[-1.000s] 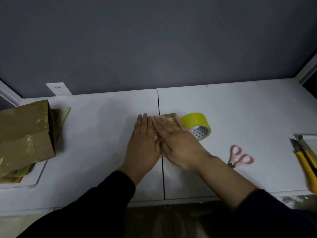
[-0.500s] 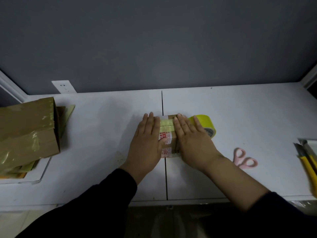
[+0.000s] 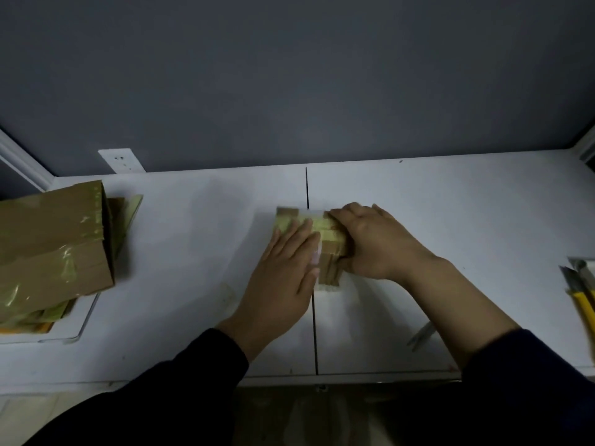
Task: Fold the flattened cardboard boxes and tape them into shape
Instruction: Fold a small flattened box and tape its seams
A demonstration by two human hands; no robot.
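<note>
Your box (image 3: 330,259) sits at the middle of the table (image 3: 193,236), right on the seam between the two white tabletops. It is small and brown, folded up into shape, and it looks blurred. Pale yellowish tape (image 3: 325,224) runs across its top in bands from left to right, and a whitish strip shows along its far edge. There is a bit of red print at the left side beside your fingers, too blurred to read. Your left hand (image 3: 283,272) lies flat on the left part of the top, fingers straight and close together, pressing down. Your right hand (image 3: 376,243) holds the right end: its fingers (image 3: 343,217) curl over the far right corner and the thumb sits against the near side, so the box is pinched between them. At the far left of the table a stack (image 3: 54,239) of larger brown boxes, shiny with tape, rests on a white tray (image 3: 77,320), well apart from your hands. Yellow-handled knives (image 3: 579,294) lie at the right edge. A white socket (image 3: 120,160) is on the grey wall behind.
</note>
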